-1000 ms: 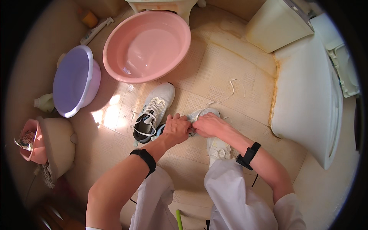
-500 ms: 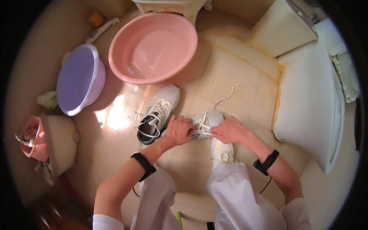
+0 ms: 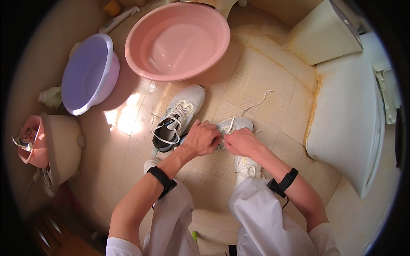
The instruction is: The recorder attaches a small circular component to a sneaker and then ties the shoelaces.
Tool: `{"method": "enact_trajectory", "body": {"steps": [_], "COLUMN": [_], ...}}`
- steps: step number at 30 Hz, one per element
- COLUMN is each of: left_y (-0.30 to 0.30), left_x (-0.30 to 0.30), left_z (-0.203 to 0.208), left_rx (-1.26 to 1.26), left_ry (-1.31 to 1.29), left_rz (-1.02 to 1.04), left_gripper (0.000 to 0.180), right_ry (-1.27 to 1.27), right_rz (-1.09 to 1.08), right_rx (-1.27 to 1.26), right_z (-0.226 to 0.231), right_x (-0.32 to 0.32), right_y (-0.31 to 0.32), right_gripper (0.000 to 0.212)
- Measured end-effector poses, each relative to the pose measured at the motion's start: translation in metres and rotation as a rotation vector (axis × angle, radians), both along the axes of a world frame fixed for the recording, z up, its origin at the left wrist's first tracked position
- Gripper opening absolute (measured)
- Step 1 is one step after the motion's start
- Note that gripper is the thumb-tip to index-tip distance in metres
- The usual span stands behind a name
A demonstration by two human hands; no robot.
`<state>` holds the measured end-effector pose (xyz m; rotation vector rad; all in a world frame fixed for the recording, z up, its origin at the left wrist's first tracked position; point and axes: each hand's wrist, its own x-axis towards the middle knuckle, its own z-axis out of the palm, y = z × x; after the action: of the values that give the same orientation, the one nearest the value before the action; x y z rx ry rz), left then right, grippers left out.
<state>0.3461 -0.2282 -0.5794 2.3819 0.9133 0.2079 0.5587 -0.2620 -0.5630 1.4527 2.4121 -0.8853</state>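
Observation:
Low over the floor, a white-grey sneaker lies sideways, its toe to the right, partly covered by my hands. My left hand is closed around its opening end, fingers curled out of sight. My right hand pinches the white shoelace over the lacing, its fingertips close to my left hand. One loose lace end trails on the tiles beyond the toe. A second sneaker, laced in white with a dark inside, stands upright to the left, untouched.
Farther off stands a pink basin with water; a purple basin leans at left. Below it are a beige bucket and a small pink container. A white tub and cream bin line the right. My shoes are near.
My right hand has moved left along the sneaker, closer to my left hand, uncovering more of the toe. The view has shifted slightly, so the basins sit higher.

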Motion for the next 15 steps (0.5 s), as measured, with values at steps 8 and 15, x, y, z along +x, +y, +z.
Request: {"method": "enact_trajectory", "body": {"steps": [8,15], "left_y": [-0.002,-0.003], "left_x": [-0.007,-0.004], "left_z": [-0.001,-0.007], "left_rx": [-0.008,0.033], "left_ry": [0.044,0.013], "left_rz": [-0.006,-0.008], "left_gripper": [0.014,0.012], "right_ry": [0.183,0.036], "right_rz": [0.053,0.115], "right_rx": [-0.309,-0.029], "right_z": [0.055,0.065], "right_x": [0.049,0.023], "right_y": [-0.018,-0.003], "right_gripper": [0.024,0.032]}}
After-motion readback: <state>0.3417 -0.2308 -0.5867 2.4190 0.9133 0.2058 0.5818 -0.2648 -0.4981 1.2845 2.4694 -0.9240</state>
